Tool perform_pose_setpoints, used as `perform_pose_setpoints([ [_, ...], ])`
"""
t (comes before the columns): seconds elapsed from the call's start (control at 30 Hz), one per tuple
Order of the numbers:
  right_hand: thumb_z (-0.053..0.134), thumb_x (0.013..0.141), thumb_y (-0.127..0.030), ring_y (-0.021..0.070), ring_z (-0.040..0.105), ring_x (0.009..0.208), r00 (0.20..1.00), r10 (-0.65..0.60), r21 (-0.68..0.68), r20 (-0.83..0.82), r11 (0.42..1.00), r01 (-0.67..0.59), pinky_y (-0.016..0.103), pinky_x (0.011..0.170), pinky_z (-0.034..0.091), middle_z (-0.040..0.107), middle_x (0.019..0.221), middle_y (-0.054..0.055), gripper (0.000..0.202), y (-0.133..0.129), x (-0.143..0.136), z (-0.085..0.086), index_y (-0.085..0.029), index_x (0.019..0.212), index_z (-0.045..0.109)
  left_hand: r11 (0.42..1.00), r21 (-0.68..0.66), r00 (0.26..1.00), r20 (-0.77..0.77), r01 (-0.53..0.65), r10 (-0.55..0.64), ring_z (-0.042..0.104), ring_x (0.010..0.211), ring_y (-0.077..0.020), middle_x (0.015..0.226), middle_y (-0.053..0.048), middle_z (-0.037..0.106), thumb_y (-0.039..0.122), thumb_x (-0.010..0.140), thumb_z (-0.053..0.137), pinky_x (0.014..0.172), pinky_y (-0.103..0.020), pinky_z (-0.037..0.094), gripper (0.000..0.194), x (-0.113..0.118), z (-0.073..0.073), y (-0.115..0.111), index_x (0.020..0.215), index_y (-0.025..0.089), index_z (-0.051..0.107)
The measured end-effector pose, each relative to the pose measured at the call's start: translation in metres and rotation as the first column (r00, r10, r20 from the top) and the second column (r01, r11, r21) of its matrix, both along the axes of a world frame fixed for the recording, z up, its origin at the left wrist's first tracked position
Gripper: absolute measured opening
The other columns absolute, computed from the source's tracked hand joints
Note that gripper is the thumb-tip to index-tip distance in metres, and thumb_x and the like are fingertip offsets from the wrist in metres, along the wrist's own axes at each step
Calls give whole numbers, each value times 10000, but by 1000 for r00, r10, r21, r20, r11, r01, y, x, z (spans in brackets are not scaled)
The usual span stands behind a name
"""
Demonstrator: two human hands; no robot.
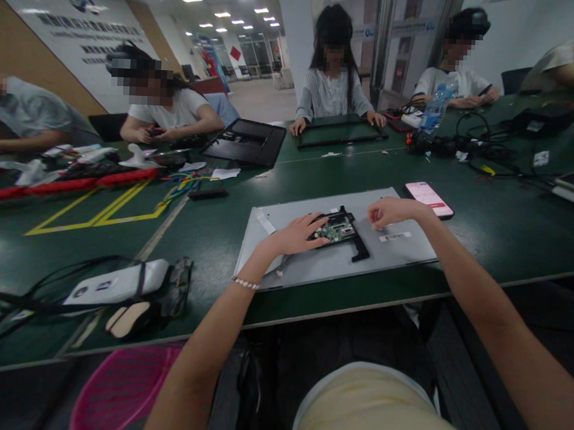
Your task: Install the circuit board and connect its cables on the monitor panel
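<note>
A grey metal panel (313,273) lies flat on the table in front of me. On its middle sits a black plastic bracket (360,247) around a green circuit board (337,230). My left hand (290,236) is spread, its fingers resting over the left side of the board and bracket. Just right of the bracket, my right hand (394,211) is held low over the panel with its fingers pinched together. Whatever may be between those fingertips is too small to make out. Below that hand a white barcode label (395,237) is stuck on the panel.
A phone (429,199) lies beyond the panel's right corner. At left are a white device with cables (122,282), glasses (181,277) and a computer mouse (131,319). A pink basket (122,385) stands below the edge. Across the table, several people sit near a black casing (247,140) and a bottle (434,110).
</note>
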State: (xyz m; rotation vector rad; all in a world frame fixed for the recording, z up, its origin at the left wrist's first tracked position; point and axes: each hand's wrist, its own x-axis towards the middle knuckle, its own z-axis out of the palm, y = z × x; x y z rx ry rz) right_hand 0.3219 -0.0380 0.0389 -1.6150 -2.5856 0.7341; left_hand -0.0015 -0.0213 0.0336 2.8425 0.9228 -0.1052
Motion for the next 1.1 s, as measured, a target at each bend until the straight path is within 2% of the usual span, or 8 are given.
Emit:
perform_pose_setpoints([
  [0.27,628,730,-234,192,648,788,999,0,-53,-53,999,-3,270,679,440,721,868,46,169,1,2,0,-184,866,715,1000,-3,1000,-4,-1,1,224,1457,-289,1605,-106,188,680,941,269,1180,-413,195,761,-1,-2,1,1530,198,248],
  [0.43,616,735,-236,181,644,794,983,-64,-5,-170,998,64,265,697,456,724,863,42,172,-2,-5,7,-175,859,720,1000,-24,1000,-3,-4,4,209,1460,-296,1608,-108,176,677,943,276,1184,-431,185,765,0,1,-1,1533,191,240],
  [0.53,617,749,-262,171,641,804,926,-140,-26,-351,990,140,260,699,479,718,902,51,188,-5,-17,7,-171,885,709,1000,-31,1000,0,-6,7,206,1461,-301,1606,-111,180,657,949,288,1184,-443,186,752,0,2,-2,1532,185,239],
  [0.63,625,774,-311,152,637,783,838,-205,-116,-507,979,169,257,705,504,708,929,59,206,-8,-34,2,-175,912,693,999,-36,1000,13,-12,12,217,1457,-306,1601,-123,194,656,947,296,1180,-452,190,751,0,2,-2,1528,184,250],
  [0.83,620,804,-329,124,602,701,804,-248,-179,-541,968,177,254,667,513,694,922,61,201,-13,-59,-10,-177,920,682,1000,-24,1000,15,-14,14,230,1455,-291,1598,-108,214,633,951,324,1175,-437,196,711,0,3,-4,1521,211,262],
  [0.97,615,822,-330,121,591,681,789,-283,-139,-546,959,248,238,625,491,696,926,63,198,-10,-59,-13,-179,929,685,1000,-14,1000,4,-16,16,230,1456,-296,1597,-127,207,617,954,338,1176,-423,201,722,1,4,-5,1520,175,264],
  [1.1,615,818,-300,135,607,726,820,-231,15,-524,960,281,244,667,472,699,885,56,188,-5,-54,-18,-164,918,699,1000,0,1000,6,-3,3,235,1454,-292,1596,-125,211,613,959,324,1174,-430,206,712,1,4,-5,1520,179,260],
])
